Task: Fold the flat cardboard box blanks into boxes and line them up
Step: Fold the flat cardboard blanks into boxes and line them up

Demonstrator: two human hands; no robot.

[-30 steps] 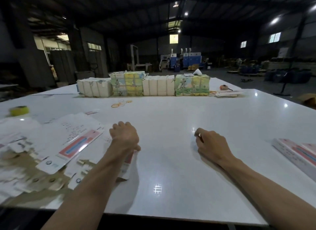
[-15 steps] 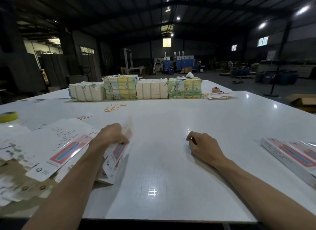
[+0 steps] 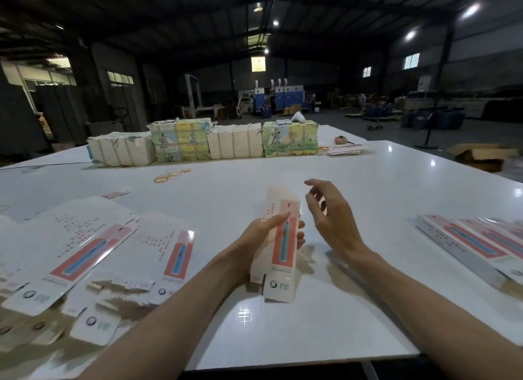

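A long white box blank (image 3: 281, 249) with a red and blue panel stands tilted above the white table (image 3: 311, 331). My left hand (image 3: 263, 235) grips it round the middle, thumb across its front. My right hand (image 3: 329, 212) hovers just right of the blank's top end, fingers loosely spread and holding nothing. More flat blanks (image 3: 93, 246) lie spread in a loose heap at the left. Folded boxes (image 3: 475, 244) of the same print lie side by side at the right edge.
Wrapped bundles (image 3: 203, 145) of stacked card stand in a row at the far side of the table. Yellow rubber bands (image 3: 171, 174) lie in front of them. A few flat cards (image 3: 346, 150) sit far right. An open carton (image 3: 481, 154) is on the floor beyond.
My left hand pulled one blank out of the heap and lifted it to the middle. My right hand left the table and rose beside the blank's top.
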